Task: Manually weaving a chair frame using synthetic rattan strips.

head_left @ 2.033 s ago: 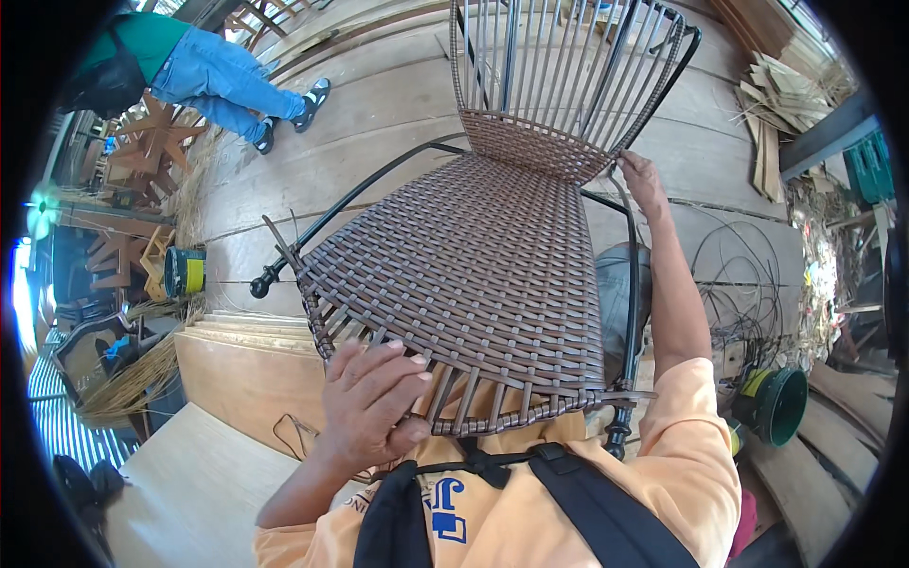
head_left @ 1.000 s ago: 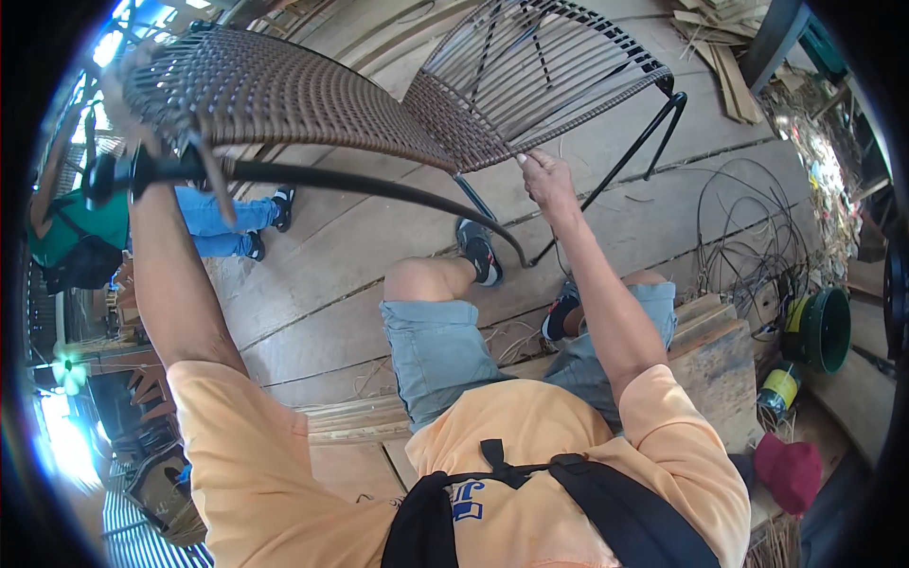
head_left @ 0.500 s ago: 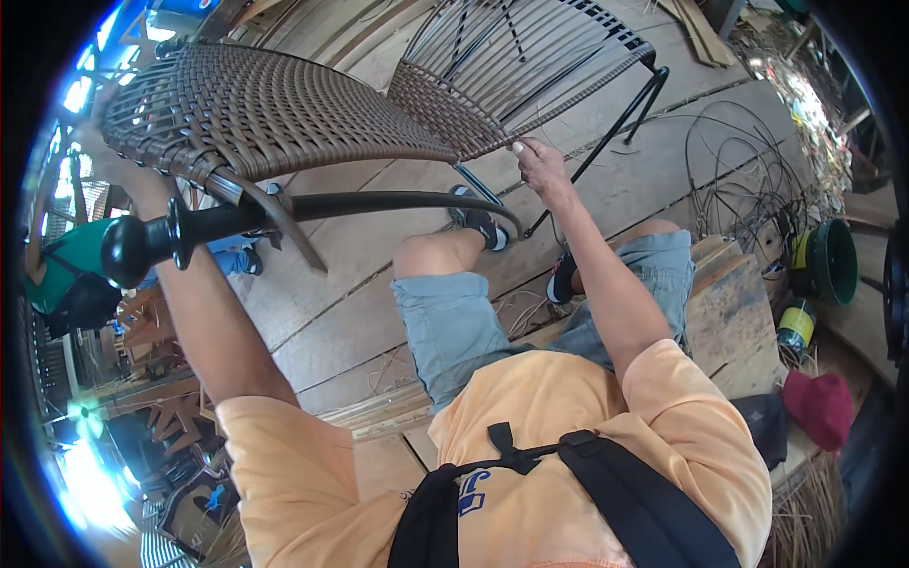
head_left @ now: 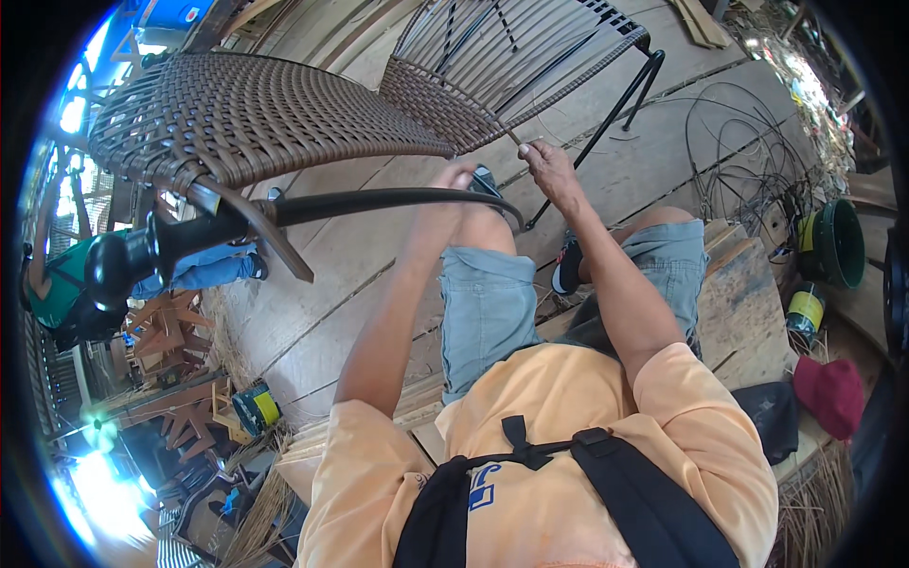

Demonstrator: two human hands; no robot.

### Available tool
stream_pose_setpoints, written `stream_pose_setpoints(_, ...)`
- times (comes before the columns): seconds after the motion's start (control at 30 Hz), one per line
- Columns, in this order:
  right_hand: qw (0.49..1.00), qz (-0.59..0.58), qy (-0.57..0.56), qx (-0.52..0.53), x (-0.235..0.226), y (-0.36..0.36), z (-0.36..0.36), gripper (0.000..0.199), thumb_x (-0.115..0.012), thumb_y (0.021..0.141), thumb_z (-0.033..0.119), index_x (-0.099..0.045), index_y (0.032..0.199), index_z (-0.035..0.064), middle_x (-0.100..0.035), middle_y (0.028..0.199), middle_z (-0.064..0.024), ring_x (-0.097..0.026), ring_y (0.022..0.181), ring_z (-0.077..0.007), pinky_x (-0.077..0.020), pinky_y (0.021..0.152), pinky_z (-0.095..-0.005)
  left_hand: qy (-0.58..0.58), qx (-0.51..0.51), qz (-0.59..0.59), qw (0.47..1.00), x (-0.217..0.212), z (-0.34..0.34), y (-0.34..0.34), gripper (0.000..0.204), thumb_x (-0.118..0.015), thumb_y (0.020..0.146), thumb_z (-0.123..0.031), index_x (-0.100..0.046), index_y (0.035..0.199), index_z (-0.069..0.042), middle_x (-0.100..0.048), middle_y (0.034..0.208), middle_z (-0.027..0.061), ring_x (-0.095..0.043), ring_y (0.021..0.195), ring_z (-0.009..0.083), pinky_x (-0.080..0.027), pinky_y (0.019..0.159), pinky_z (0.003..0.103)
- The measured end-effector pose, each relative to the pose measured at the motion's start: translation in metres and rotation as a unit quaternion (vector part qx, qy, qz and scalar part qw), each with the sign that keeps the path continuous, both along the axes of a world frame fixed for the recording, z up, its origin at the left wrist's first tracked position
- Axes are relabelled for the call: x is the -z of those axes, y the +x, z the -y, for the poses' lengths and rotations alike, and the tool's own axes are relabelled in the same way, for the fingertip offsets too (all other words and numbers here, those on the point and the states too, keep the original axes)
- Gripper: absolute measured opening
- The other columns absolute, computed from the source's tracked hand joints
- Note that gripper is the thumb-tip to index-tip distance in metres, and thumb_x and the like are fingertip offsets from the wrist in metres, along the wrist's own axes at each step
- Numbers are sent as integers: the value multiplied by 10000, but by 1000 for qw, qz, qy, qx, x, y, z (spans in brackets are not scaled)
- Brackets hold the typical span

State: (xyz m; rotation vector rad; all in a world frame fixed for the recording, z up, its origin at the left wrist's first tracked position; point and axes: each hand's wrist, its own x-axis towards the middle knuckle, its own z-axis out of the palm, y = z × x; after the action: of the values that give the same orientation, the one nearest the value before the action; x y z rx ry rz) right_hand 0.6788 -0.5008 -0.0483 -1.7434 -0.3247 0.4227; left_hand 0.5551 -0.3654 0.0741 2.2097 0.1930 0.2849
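Observation:
A chair with a black frame stands before me, tilted in view. Its brown woven panel [head_left: 256, 114] fills the left, and the other panel [head_left: 530, 62] has open parallel strands with a woven band at the near end. My right hand [head_left: 554, 175] is closed, pinching a brown weaving strip [head_left: 514, 138] at the corner of that band. My left hand [head_left: 454, 177] is just below the joint of the two panels, close to the black curved armrest [head_left: 379, 199]. Its fingers are blurred and partly hidden. A loose strip end [head_left: 275, 237] hangs by the armrest's knob.
Tangled black strands [head_left: 748, 161] lie on the plank floor [head_left: 312, 317] at right. A green bucket [head_left: 838, 244], a yellow-labelled can [head_left: 805, 312] and a red cap [head_left: 828, 398] are beside my bench. Another person's blue-clad leg [head_left: 204, 270] shows at left.
My left hand has come from the far left edge of the woven panel to the middle, near my right hand. The right hand has drawn slightly away from the chair, strip in its fingers.

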Motion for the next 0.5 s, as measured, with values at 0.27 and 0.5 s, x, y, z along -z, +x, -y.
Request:
stream_pose_setpoints(0.27,981,-162,106,0,0,-12,10,253,-545,859,274,-583,802,30,-431,565,32,-378,508,-64,-319,463,-237,317,96,53,942,13,6,85,370,-592,705,-14,-529,1067,-57,-453,1144,131,-422,1068,333,-364,923,404)
stream_pose_setpoints(0.5,951,-261,137,-96,-3,-26,40,233,-535,880,267,-571,855,39,-421,575,42,-369,501,-61,-303,449,-221,332,66,77,938,30,9,91,430,-599,680,-7,-493,1095,-48,-486,1093,144,-427,1084,328,-336,951,413)
